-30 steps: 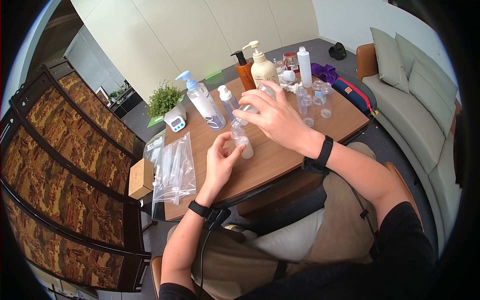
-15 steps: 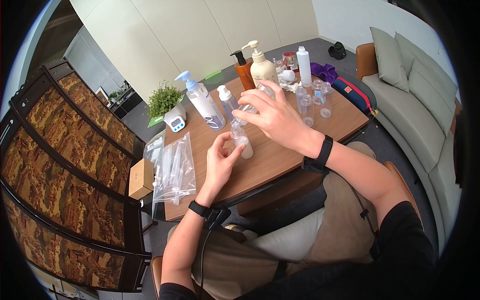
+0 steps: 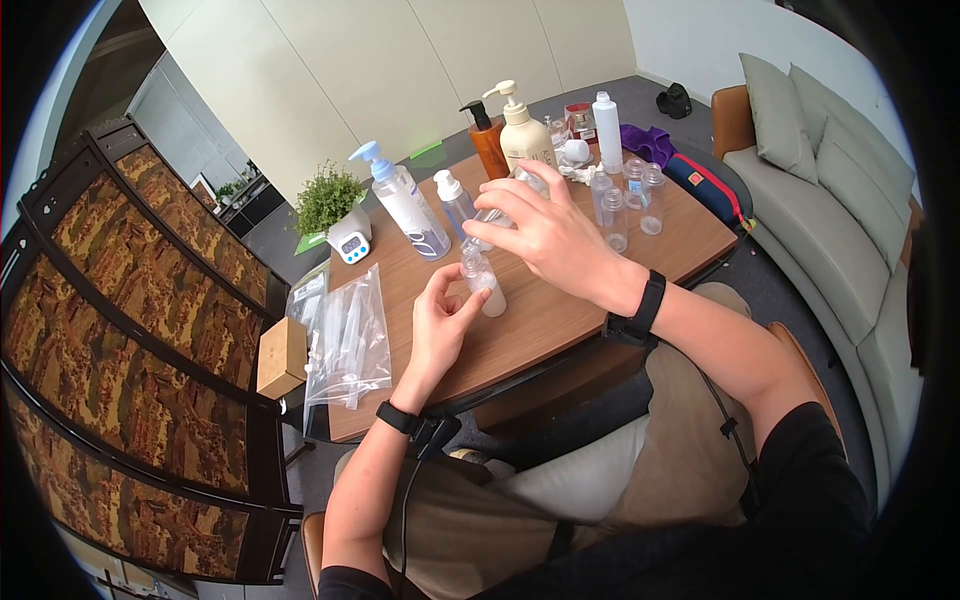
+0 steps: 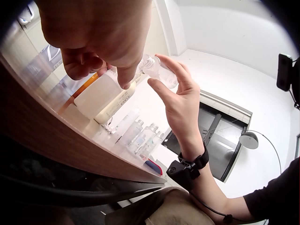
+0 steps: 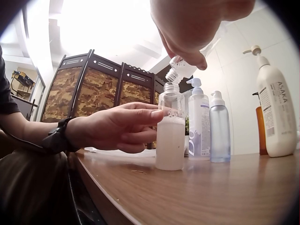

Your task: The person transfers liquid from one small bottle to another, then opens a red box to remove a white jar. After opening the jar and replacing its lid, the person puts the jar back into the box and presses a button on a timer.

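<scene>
A small clear bottle [image 5: 170, 145] stands upright on the wooden table, cloudy whitish liquid filling it to above the middle, with bubbles on top. My left hand [image 3: 440, 320] pinches it between thumb and fingers near its upper part. Above it, my right hand [image 3: 560, 235] grips a second clear bottle [image 4: 160, 73], tipped steeply with its threaded mouth down. In the right wrist view the tipped mouth meets the neck of the standing bottle. Both bottles are without caps; the fingers partly hide the upper one.
Behind the hands stand a blue-topped pump bottle [image 3: 405, 210], a bluish pump bottle [image 5: 220, 133], an amber bottle [image 3: 488, 145] and a cream pump bottle [image 3: 525, 135]. Several small clear bottles [image 3: 615, 225] are at the right. Plastic bags [image 3: 350, 340], a timer [image 3: 354, 247] and a plant [image 3: 330, 195] lie left.
The right hand's fingers have shifted slightly on the tipped bottle. The left hand and the standing bottle have kept their place.
</scene>
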Demonstrator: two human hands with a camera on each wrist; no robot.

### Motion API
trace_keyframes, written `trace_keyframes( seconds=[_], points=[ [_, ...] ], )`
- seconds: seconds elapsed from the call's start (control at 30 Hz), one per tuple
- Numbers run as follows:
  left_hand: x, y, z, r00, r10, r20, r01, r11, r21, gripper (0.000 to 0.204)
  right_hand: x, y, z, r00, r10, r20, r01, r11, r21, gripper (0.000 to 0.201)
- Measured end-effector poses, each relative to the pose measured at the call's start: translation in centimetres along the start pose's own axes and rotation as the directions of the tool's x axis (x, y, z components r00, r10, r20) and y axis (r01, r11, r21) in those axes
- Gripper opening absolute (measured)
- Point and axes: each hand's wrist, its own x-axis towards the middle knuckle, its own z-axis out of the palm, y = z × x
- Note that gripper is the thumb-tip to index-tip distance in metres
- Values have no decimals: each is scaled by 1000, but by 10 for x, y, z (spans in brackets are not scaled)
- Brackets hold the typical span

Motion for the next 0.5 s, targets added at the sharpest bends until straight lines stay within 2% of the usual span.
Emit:
trace_keyframes(
  seconds=[0.3,0.5],
  points=[
    [1,-1,1,1000,11,-15,-11,1000,12,43,0,-1,0,1000,-3,4,3,1000,-19,34],
    [-1,4,-1,999,-50,-2,50,999,17,47,1,-1,-1,1000,-1,5,1,1000,-14,33]
  ],
)
